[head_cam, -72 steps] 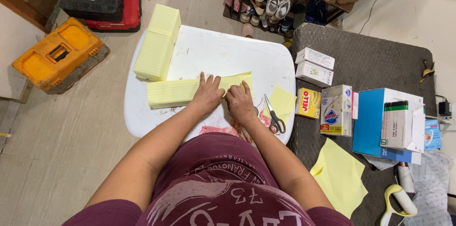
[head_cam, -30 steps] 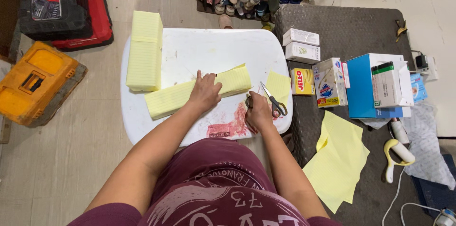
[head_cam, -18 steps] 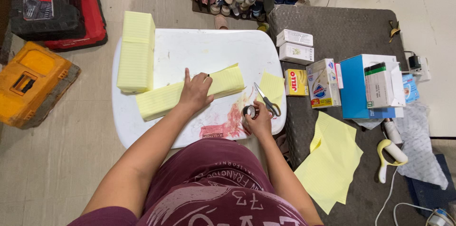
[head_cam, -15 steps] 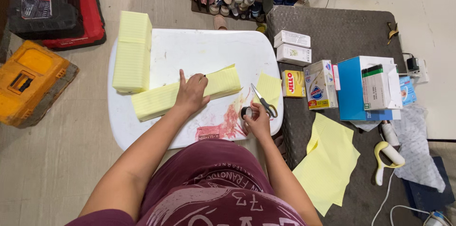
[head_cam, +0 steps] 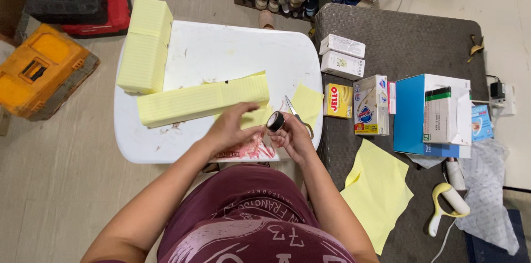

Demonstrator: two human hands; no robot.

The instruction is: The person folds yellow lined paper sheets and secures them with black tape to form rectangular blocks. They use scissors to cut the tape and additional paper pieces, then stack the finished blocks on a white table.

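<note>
You pinch the black tape roll (head_cam: pixel 275 121) in your right hand (head_cam: pixel 296 137) above the white table (head_cam: pixel 221 47), left hand (head_cam: pixel 232 126) fingers loosely curled at it, seemingly finding the tape's end; peeling it probably calls for a fingernail.

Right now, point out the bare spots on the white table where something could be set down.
The white table is bare across its far middle, between the upright yellow paper stack and the far right corner. Its near left corner is bare too. Crowded: the near right, with the long yellow stack, scissors and both hands.
</note>
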